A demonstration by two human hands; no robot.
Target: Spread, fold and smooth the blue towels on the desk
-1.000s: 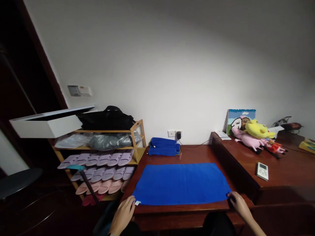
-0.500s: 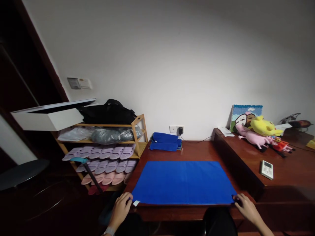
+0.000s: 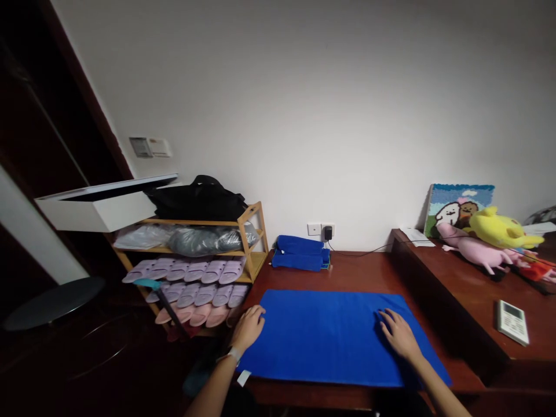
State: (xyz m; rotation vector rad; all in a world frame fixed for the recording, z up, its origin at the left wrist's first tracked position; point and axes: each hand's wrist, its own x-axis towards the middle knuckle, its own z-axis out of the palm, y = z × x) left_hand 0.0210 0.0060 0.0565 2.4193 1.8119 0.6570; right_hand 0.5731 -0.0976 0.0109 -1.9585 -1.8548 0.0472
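Observation:
A blue cloth (image 3: 325,339) lies spread flat on the reddish-brown table (image 3: 360,266), with a white tag (image 3: 244,378) at its near left corner. My left hand (image 3: 249,327) rests at the cloth's left edge, its fingers bent and close together; what they hold, if anything, is hidden. My right hand (image 3: 397,331) is over the right part of the cloth with its fingers spread, holding nothing. Behind the cloth, folded blue cloths (image 3: 299,253) sit near the wall.
On the left stands a wooden rack (image 3: 252,255) with slippers and a black bag (image 3: 197,200). The raised surface at right bears plush toys (image 3: 499,231), a picture (image 3: 463,202) and a white remote (image 3: 512,322). A black plug (image 3: 328,233) is in the wall socket.
Both hands have left the cloth's near corners and moved forward, the right one also inward. My right fingers have opened. The view has shifted slightly left.

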